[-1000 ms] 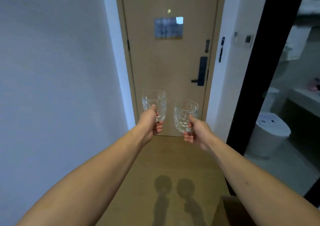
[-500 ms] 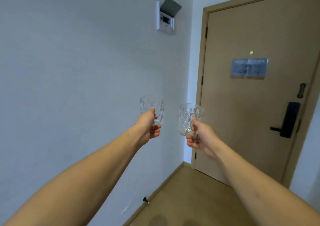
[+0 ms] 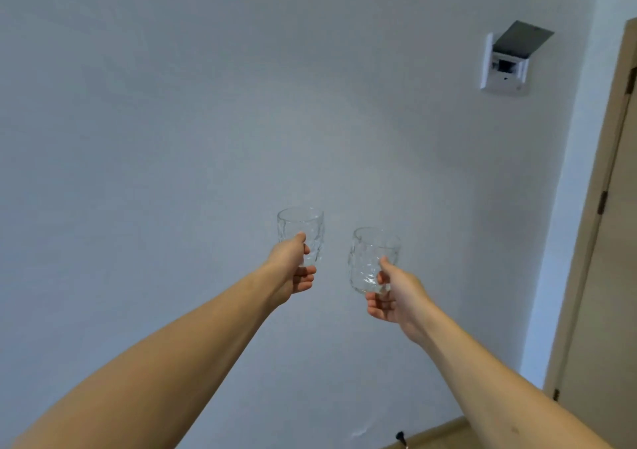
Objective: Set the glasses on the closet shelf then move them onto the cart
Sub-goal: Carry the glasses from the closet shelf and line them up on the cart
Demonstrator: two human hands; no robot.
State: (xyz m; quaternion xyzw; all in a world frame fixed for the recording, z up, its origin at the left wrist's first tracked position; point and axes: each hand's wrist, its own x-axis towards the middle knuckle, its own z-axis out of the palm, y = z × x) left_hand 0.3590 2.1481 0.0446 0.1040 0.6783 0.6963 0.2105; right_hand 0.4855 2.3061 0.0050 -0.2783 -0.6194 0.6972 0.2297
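Left hand [image 3: 293,269] around one clear glass [image 3: 300,231], right hand [image 3: 396,293] around another [image 3: 370,262], both bases hidden behind curled fingers.

Bare wall [image 3: 172,138] blocks ahead; door [image 3: 613,276] right

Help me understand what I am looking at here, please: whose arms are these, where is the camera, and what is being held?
There is no machine here. A person wears a wide-angle camera on the head, so both bare arms reach into the picture from below. The left hand grips one clear patterned glass, and the right hand grips a second glass. Both glasses look empty and roughly upright, held apart from each other in the air. No table, shelf or cart is in view. Behind the hands is a plain white wall with a small wall box whose grey flap stands open. A wooden door shows at the right edge and a strip of floor at the bottom.
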